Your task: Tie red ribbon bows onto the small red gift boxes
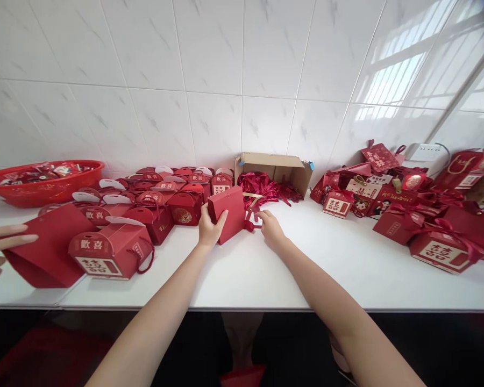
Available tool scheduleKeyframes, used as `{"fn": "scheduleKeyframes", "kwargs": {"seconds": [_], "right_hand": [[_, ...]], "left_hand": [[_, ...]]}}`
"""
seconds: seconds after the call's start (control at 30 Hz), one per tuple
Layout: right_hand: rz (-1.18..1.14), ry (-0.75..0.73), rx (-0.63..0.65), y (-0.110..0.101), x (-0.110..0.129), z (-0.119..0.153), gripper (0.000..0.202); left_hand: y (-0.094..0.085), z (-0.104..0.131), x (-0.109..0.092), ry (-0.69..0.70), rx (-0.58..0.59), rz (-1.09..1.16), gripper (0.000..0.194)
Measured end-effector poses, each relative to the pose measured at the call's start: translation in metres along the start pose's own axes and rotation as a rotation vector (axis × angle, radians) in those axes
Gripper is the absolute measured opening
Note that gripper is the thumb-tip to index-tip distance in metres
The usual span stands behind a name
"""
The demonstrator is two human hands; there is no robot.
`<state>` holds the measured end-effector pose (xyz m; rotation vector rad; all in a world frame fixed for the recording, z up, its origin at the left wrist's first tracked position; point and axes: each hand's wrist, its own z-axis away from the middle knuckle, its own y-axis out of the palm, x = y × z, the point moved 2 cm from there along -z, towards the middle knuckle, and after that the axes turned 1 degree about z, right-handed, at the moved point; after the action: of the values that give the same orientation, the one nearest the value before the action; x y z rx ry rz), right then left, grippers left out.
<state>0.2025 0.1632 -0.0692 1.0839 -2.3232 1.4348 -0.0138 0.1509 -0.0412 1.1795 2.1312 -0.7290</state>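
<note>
My left hand (210, 228) is wrapped round the lower left side of a red box (232, 215), which stands tilted on the white table (242, 274). Just right of the box, my right hand (271, 227) has its fingers pinched at a small dark red piece with a ribbon or tag (251, 221); its exact shape is hard to make out. Behind both hands, a cardboard box (276, 159) lies open toward me, with shiny red ribbons (258, 185) spilling out of it.
Red gift boxes (111, 244) crowd the left, beside a red basin (44, 189) of wrapped sweets. Another person's hand (4, 246) touches a red box (48, 247) at far left. More decorated boxes (443, 250) and a power strip (423, 152) are at right.
</note>
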Motion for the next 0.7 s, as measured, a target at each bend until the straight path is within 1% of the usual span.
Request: {"fn": "scheduleKeyframes", "kwargs": {"seconds": [0.1, 0.2, 0.27, 0.3, 0.33, 0.37, 0.43, 0.5, 0.6, 0.7], "right_hand": [[0.03, 0.039, 0.025, 0.005, -0.002, 0.002, 0.029], [0.04, 0.061, 0.06, 0.011, 0.003, 0.002, 0.023], [0.025, 0.082, 0.064, 0.015, 0.006, 0.002, 0.018], [0.009, 0.095, 0.06, 0.016, 0.007, 0.002, 0.015], [-0.013, 0.108, 0.054, 0.017, 0.007, 0.002, 0.013], [-0.041, 0.123, 0.045, 0.017, 0.007, 0.002, 0.012], [-0.115, 0.16, 0.024, 0.015, 0.006, 0.003, 0.012], [-0.216, 0.209, 0.003, 0.011, 0.003, 0.005, 0.012], [-0.407, 0.306, -0.05, 0.002, -0.002, 0.008, 0.013], [-0.653, 0.394, -0.098, -0.008, -0.001, 0.008, 0.024]], "left_hand": [[0.001, 0.002, 0.0, 0.079, -0.051, 0.006, 0.073], [-0.002, 0.001, -0.005, 0.169, -0.102, -0.024, 0.089], [-0.006, 0.005, -0.015, 0.308, -0.157, -0.11, 0.088], [-0.007, 0.008, -0.021, 0.418, -0.175, -0.149, 0.084], [-0.008, 0.013, -0.029, 0.542, -0.165, -0.173, 0.077], [-0.007, 0.019, -0.036, 0.662, -0.126, -0.18, 0.068], [-0.001, 0.033, -0.049, 0.841, 0.036, -0.151, 0.049], [0.009, 0.045, -0.057, 0.917, 0.226, -0.135, 0.035], [0.025, 0.058, -0.061, 0.911, 0.416, -0.128, 0.025], [0.034, 0.062, -0.056, 0.799, 0.507, -0.131, 0.02]]}}
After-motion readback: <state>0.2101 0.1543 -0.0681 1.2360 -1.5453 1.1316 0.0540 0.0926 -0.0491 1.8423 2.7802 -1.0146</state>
